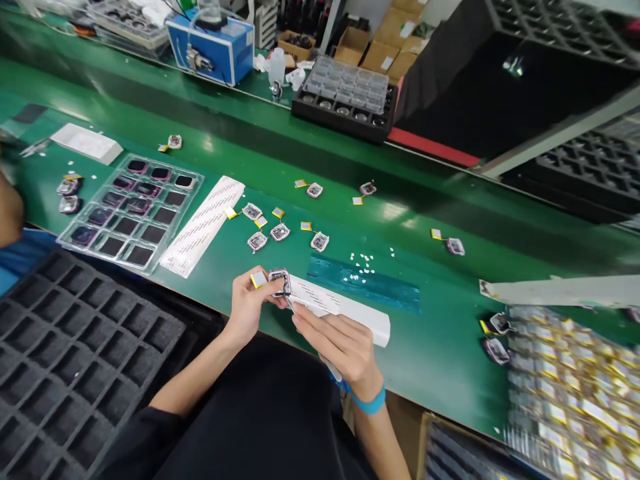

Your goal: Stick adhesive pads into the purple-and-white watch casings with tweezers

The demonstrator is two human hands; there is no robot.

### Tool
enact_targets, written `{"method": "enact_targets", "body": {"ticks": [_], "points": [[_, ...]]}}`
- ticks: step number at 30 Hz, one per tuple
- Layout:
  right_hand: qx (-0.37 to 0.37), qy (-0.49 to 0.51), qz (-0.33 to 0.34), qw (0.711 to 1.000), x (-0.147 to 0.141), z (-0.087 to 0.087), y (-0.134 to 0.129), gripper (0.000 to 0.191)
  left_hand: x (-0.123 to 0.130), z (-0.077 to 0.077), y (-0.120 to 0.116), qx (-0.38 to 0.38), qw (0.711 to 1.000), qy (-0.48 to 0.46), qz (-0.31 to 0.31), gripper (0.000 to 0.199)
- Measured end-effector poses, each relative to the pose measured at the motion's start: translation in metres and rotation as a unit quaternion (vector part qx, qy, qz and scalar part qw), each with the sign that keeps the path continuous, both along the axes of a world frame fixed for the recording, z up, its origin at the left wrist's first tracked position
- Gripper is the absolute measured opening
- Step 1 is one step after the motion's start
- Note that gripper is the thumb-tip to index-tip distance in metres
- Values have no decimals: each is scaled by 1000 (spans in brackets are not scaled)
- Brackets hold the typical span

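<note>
My left hand point(247, 307) is closed on a small open smartwatch case point(279, 283), its inner parts facing up. A yellow-edged silver battery point(259, 279) sticks out beside the case, by my fingers. My right hand point(343, 337) grips slim metal tweezers point(290, 304), with the tip at the lower edge of the case. Under and beside my hands lies a white strip of printed labels point(340, 308). Behind it are a teal film strip point(365, 283) and several tiny white pieces point(363, 260). More open watch cases point(280, 231) with batteries lie just beyond my left hand.
A clear tray point(200, 193) of watch screens and a second label sheet point(205, 227) lie left. Black foam trays point(75, 367) fill the lower left, near another person's arm point(9, 207). Stacked trays of batteries point(575, 387) stand right. A blue machine point(213, 50) sits on the back ledge.
</note>
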State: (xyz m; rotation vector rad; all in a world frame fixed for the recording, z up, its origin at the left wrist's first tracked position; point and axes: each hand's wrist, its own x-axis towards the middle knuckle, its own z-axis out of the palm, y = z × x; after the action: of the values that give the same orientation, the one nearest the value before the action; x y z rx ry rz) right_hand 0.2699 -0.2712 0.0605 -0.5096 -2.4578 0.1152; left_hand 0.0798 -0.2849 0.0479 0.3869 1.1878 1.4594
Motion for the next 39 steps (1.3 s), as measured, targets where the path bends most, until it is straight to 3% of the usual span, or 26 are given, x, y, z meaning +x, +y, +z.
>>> {"method": "enact_targets", "body": {"ticks": [5, 10, 13, 20, 29, 34, 39], "points": [[-23, -25, -4, 999, 8, 1, -3, 34, 4, -2, 4, -5, 1000, 8, -23, 41], [-17, -29, 6, 999, 9, 3, -3, 26, 5, -5, 3, -7, 999, 16, -36, 35], [-27, -10, -5, 1000, 8, 0, -4, 35, 6, -4, 1, -6, 998, 33, -45, 33], [-23, 19, -33, 999, 8, -6, -8, 45, 12, -6, -3, 21, 997, 71, 0, 33], [-36, 36, -76, 996, 11, 3, -13, 45, 11, -4, -4, 26, 997, 68, -8, 36], [-29, 82, -110, 990, 13, 2, -12, 55, 11, -4, -1, 10, 998, 65, 0, 44], [-57, 79, -76, 992, 10, -1, -5, 43, 10, -1, -2, 18, 998, 57, -24, 37]]}}
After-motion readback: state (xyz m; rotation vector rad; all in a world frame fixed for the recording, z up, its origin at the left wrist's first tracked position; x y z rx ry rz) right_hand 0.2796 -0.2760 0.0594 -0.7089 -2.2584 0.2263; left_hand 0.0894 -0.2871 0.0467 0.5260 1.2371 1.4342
